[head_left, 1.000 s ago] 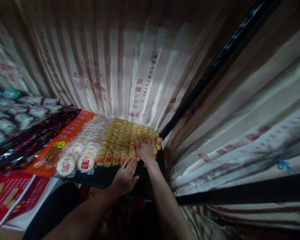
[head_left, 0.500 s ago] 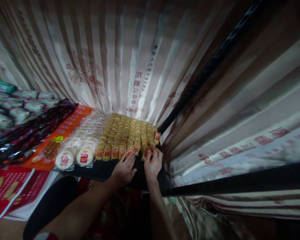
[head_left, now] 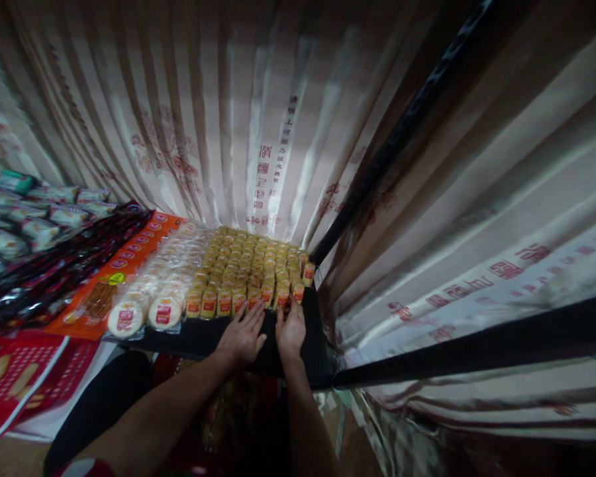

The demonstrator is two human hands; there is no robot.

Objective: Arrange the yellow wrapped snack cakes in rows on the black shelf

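Left hand [head_left: 242, 334]'s open, flattish, gripping nothing; right hand [head_left: 291, 329]'s half-curled, nearer the right-end rows, honestly can't tell if it's pinching. Yellow packs [head_left: 239, 260] stand upright at the fingertips on the counter [head_left: 193, 338], rows running away.

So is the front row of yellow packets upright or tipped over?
Upright: the front yellow packets stand side by side, red labels facing the viewer.
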